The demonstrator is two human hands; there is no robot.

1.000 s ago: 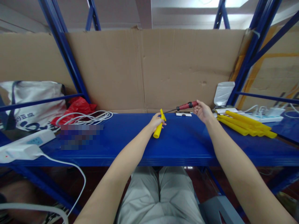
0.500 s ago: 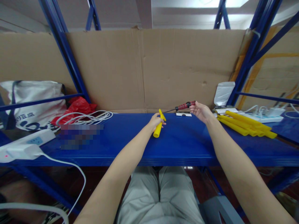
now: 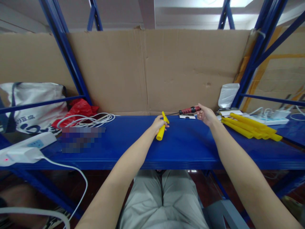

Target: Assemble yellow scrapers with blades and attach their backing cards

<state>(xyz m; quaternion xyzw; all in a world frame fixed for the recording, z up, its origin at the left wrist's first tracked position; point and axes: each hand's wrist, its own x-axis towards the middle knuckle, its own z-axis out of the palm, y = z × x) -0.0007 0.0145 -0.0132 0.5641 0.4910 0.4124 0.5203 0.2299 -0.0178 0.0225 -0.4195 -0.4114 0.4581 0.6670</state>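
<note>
My left hand (image 3: pixel 159 124) is closed around a yellow tube (image 3: pixel 161 133) with a short crosspiece near its upper end. Pointing left toward that crosspiece is a screwdriver (image 3: pixel 189 110) with a red and black handle and a thin dark shaft. The shaft's tip meets or passes close to the yellow piece; exact contact is too small to make out. My right hand (image 3: pixel 205 114) pinches the butt end of the screwdriver handle. Below the handle, a small white and black box (image 3: pixel 187 116) lies at the back of the blue table (image 3: pixel 190 143).
Several yellow tubes (image 3: pixel 250 127) lie at the right, beside a white power strip (image 3: pixel 274 120). A white pouch (image 3: pixel 228 95) leans behind them. At the left are coiled white cable (image 3: pixel 102 118), a red plastic bag (image 3: pixel 82 108) and another power strip (image 3: pixel 43 140). Cardboard (image 3: pixel 166 73) lines the back.
My right hand has shifted very slightly to the right, and the screwdriver handle with it. My left hand and the yellow tube stay in place.
</note>
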